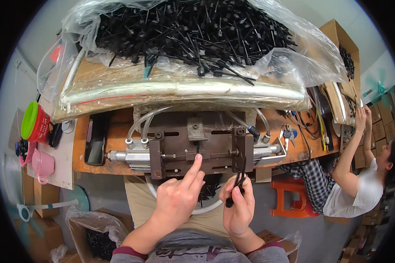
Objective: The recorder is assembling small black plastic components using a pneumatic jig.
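My left hand (178, 195) reaches up to the brown metal clamping fixture (175, 129). Its index finger is stretched out, with the tip at a thin black piece (198, 147) below the small central metal block (195, 129). The other fingers of that hand are curled, and I see nothing in them. Just below the fixture's right end, my right hand (240, 215) is closed on black thin-stemmed plastic pieces (229, 202); the stems point upward between thumb and fingers. Silver pneumatic cylinders (138, 158) flank the fixture, with clear air hoses (139, 124) attached.
A plastic-lined tray (184, 90) heaped with black stemmed pieces (193, 30) stands behind the fixture. On the left are a phone (95, 140), a red tub (38, 125) and a pink cup (43, 164). Keys (288, 133) lie right. A co-worker (355, 188) sits beyond an orange stool (289, 199).
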A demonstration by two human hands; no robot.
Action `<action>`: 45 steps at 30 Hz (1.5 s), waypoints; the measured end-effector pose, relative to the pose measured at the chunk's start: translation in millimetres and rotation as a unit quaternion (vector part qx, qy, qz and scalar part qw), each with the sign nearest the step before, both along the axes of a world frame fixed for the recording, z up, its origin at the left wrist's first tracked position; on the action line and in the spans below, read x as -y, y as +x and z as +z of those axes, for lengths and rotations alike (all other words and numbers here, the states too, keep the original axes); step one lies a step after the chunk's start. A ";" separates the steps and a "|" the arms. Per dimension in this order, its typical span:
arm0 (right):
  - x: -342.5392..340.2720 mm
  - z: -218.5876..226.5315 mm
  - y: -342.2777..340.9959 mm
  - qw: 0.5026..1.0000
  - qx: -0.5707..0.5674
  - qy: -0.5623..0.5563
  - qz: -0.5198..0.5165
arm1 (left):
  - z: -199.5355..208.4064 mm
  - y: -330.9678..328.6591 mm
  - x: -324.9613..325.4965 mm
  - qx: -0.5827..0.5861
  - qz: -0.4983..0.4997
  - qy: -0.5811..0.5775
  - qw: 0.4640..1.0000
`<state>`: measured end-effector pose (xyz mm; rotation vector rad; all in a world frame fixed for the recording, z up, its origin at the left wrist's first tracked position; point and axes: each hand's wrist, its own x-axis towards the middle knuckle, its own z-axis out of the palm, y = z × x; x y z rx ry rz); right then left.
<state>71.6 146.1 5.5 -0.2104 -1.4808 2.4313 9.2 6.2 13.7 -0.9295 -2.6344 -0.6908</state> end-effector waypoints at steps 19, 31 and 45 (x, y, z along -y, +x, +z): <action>8.7 -19.1 1.3 0.996 0.038 -0.038 0.070 | 14.8 25.5 -1.3 -0.040 -0.131 0.139 0.981; -7.9 -14.2 -4.8 0.998 -0.044 0.003 0.053 | 6.8 10.1 13.9 0.003 -0.049 0.122 0.991; -20.7 -19.0 4.2 0.989 0.030 0.137 0.045 | -4.9 -13.2 -3.5 -0.026 -0.052 0.019 0.998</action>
